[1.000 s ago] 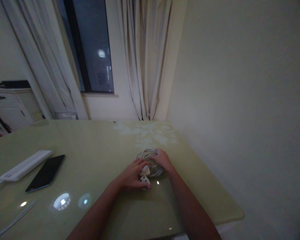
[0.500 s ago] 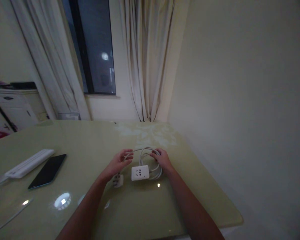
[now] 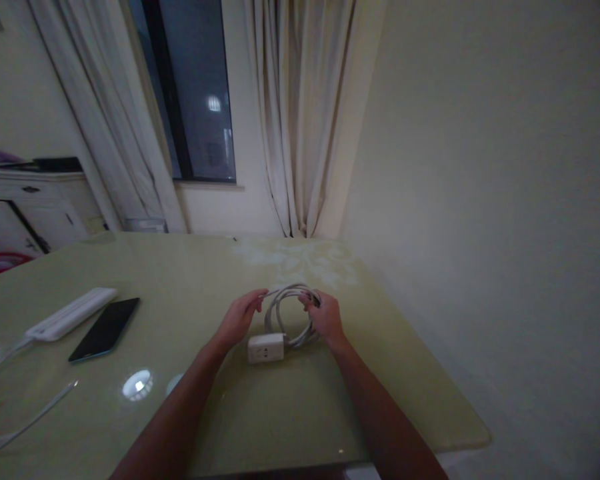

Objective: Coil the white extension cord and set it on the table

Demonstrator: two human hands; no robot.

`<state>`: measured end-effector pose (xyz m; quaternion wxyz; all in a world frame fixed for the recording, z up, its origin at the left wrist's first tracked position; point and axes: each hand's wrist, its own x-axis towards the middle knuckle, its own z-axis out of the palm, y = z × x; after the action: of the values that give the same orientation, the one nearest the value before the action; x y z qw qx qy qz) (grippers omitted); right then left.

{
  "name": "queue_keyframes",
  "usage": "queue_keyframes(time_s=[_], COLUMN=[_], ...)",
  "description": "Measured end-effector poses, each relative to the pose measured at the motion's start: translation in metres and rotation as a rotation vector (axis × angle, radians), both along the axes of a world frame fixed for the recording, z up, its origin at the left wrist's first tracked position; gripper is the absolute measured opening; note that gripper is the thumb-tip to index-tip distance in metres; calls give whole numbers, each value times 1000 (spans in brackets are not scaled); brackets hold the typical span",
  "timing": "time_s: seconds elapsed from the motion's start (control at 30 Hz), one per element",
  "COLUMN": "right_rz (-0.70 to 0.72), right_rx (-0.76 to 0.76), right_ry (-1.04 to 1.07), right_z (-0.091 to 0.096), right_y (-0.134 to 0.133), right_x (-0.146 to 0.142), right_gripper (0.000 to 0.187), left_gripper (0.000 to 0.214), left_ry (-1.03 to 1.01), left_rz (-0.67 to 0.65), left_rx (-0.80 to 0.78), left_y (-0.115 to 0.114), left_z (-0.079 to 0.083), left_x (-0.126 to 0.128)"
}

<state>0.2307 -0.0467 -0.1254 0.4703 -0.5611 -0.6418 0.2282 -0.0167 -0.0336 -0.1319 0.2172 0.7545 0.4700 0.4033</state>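
Observation:
A grey-white extension cord lies in front of me, its cable (image 3: 281,293) wound in several loops. My right hand (image 3: 326,316) is closed round the right side of the loops. To the left, my left hand (image 3: 241,316) pinches a single stretch of the same cable between thumb and fingers. The cord's white socket block (image 3: 266,348) hangs or rests at the lower left of the coil, its outlets facing me; whether it touches the table I cannot tell. The cord's plug is out of sight.
A pale green glossy table (image 3: 280,427) spans the view, with a wall (image 3: 480,233) along its right. At left lie a white power strip (image 3: 73,315), a dark phone or tablet (image 3: 105,329) and a thin white cable (image 3: 35,420). Curtains (image 3: 305,120) hang behind.
My left hand has closed on the cable and risen slightly. The loops are gathered higher and rounder in my right hand, the socket block has shifted left, and the plug has gone from view.

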Motion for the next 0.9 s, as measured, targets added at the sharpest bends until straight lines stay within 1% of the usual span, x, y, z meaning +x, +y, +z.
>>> queue_keyframes(time_s=[0.1, 0.2, 0.27, 0.33, 0.37, 0.47, 0.57, 0.67, 0.73, 0.8, 0.9], right_rz=[-145, -222, -212, -196, -194, -183, -138, -83, -81, -150, -323], right_rx=[10, 45, 105, 183, 221, 282, 272, 289, 324, 364, 395], right_ry=[-249, -364, -412, -442, -452, -491, -547, -538, -524, -487, -330], right_z=[0, -4, -6, -6, -6, -4, -2, 0, 1, 1, -3], right_y=[-1, 0, 0, 0, 0, -1, -1, -1, 0, 1, 8], right_x=[1, -1, -3, -4, -5, -6, -8, -7, -3, 4, 19], right_gripper=[35, 49, 56, 54, 52, 41, 34, 28, 26, 27, 32], left_gripper=[46, 45, 49, 49, 46, 38, 36, 36, 35, 32, 29], left_ry=[23, 113, 227, 342, 389, 502, 569, 571, 611, 692, 751], left_rz=[18, 56, 139, 219, 238, 233, 248, 240, 240, 274, 333], left_rx=[62, 99, 99, 93, 91, 63, 36, 45, 73, 106, 103], left_y=[-4, -12, -18, -22, -23, -22, -19, -17, -17, -19, -19], left_z=[1, 5, 8, 11, 12, 11, 8, 8, 10, 13, 13], left_x=[4, 10, 14, 18, 20, 24, 24, 23, 22, 20, 18])
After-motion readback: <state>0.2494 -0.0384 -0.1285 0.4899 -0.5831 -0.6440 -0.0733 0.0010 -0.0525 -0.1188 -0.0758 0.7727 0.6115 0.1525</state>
